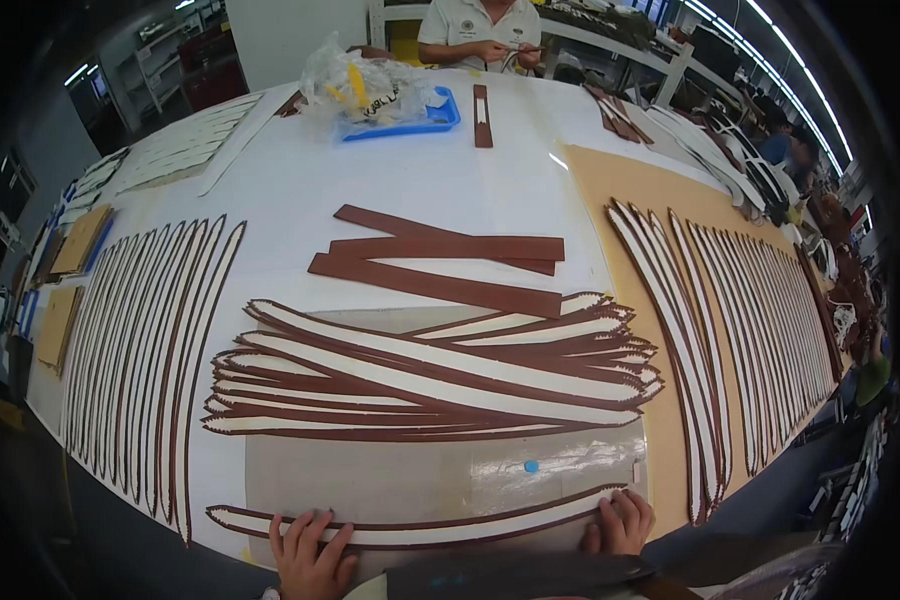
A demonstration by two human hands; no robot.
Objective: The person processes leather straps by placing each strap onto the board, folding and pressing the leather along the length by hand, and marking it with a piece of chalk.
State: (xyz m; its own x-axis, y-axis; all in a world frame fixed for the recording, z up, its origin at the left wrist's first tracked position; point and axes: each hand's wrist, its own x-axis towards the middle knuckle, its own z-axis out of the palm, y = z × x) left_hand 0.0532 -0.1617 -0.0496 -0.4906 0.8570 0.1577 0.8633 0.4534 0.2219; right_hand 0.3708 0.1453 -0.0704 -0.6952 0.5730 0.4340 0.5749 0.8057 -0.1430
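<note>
A long brown strip with a white middle band and pointed ends [440,527] lies along the table's near edge, bowed slightly. My left hand [313,557] rests on its left part, fingers spread over the band. At the strip's right end, my right hand [625,525] has its fingers bent and close together on the tip, thumb tucked to the left side. The underside of the strip is hidden. Just beyond lies a crossed pile of similar brown-and-white strips [440,365], with several plain brown strips [445,248] behind it.
Rows of similar strips lie at left [140,360] and right [770,340], the latter on a tan board [595,180]. A blue dot-like piece [531,466] sits on the grey mat [370,470]. Beyond are a blue tray [440,122], a plastic bag [345,90] and a seated person [480,35].
</note>
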